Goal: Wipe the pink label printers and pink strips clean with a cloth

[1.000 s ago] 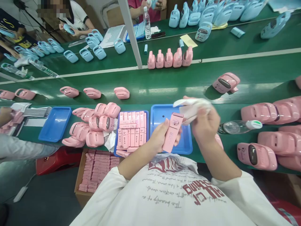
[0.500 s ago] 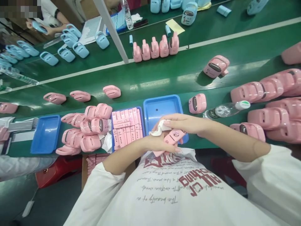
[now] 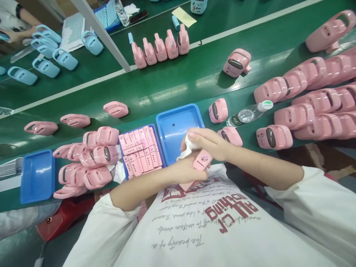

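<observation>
My left hand (image 3: 187,170) is closed around a narrow pink plastic piece (image 3: 205,157) with a round printed mark, held close to my shirt. A second pink end (image 3: 185,185) sticks out below the same hand; whether it belongs to the same piece I cannot tell. In my right hand (image 3: 204,139) is a crumpled white cloth (image 3: 189,146), pinched just above the left hand. Beneath and behind both hands lies a blue tray (image 3: 180,128). Left of it, another blue tray (image 3: 163,157) holds rows of similar pink pieces (image 3: 141,148).
Pink handled device housings (image 3: 97,178) cluster at the left, and more (image 3: 294,115) stand in rows at the right. A plastic bottle (image 3: 246,115) lies beside a pink housing (image 3: 218,110). Several pink housings (image 3: 160,46) line the divider. Blue housings (image 3: 65,59) and another person's arm (image 3: 27,16) are beyond it.
My view has shifted, so the bench's things appear further left. My right hand has moved off the pink piece's upper end, with the cloth bunched in its fingers. Both hands keep their holds.
</observation>
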`<state>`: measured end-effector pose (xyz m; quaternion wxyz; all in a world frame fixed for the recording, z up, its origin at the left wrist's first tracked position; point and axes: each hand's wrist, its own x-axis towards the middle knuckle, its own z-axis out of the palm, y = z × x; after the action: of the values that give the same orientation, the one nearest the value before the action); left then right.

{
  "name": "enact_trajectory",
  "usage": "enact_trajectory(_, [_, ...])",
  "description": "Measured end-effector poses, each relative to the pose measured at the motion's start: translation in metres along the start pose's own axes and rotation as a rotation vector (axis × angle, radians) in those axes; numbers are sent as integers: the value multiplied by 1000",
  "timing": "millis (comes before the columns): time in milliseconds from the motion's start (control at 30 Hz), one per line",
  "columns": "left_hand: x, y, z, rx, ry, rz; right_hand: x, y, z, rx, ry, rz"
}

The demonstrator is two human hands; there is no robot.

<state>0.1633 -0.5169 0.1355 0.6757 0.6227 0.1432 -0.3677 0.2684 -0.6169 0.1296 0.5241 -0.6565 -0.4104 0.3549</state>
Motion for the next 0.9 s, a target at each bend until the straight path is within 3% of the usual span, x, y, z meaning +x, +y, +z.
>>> enact_trajectory(100, [38,-20,10,-413,38,-80,-12,34,-11,-186,388,-68])
enact_trajectory(167, [66,-35,18,-655,64,-162,-36,53,-15,-335,641,-152])
enact_trajectory(200, [79,-42,22,-740,82,-200,-53,61,-15,-405,701,-179])
enact_trajectory(300, [113,-59,43,-849,137,-301,-111,81,-5,-565,539,-189])
enact_trajectory(367, [134,-65,61,-838,160,-348,-145,94,6,-682,419,-69])
enact_trajectory(433, [153,-69,78,-798,157,-387,-167,110,14,-800,390,97])
enact_trajectory(533, [174,-73,93,-716,134,-441,-177,136,11,-843,364,222])
enact_trajectory(633, [175,-76,93,-567,167,-459,-170,156,1,-728,306,282])
enact_trajectory(733, [158,-73,87,-398,362,-356,-160,167,-5,-560,292,332])
enact_trajectory(800, [147,-66,87,-243,462,-178,-156,173,-3,-475,314,313])
enact_trajectory(900, [149,-56,95,204,341,228,-154,184,6,-327,395,226])
